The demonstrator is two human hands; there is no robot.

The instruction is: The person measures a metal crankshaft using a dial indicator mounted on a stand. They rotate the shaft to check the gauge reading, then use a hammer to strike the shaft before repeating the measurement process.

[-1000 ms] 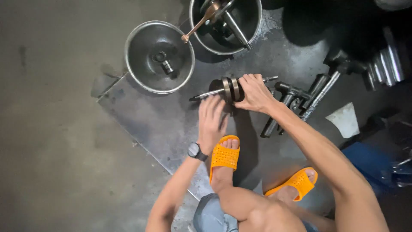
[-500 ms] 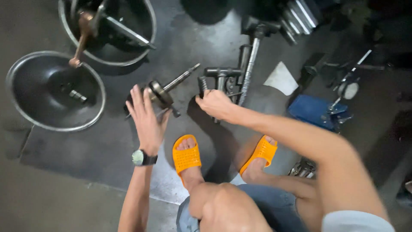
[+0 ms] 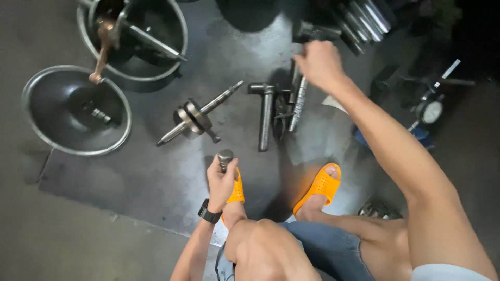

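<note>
Shaft with discs [image 3: 195, 115]: lying on the floor mat [image 3: 130, 182], right of the two bowls.
Near bowl [image 3: 73, 110]: left edge of the mat; far bowl [image 3: 136, 39] behind it.
T-shaped bar [image 3: 264, 112]: right of the shaft.
Left hand [image 3: 221, 182]: before the shaft, gripping a short pin [image 3: 225, 157].
Right hand [image 3: 320, 63]: behind the T-shaped bar, on a rod [image 3: 298, 104].
Dial gauge [image 3: 431, 111]: far right.

Two round metal basins [image 3: 75, 112] [image 3: 133, 39], one crankshaft [image 3: 195, 117], two orange sandals [image 3: 319, 187] [image 3: 237, 190], one dial gauge [image 3: 430, 111], one wristwatch [image 3: 209, 213].
</note>
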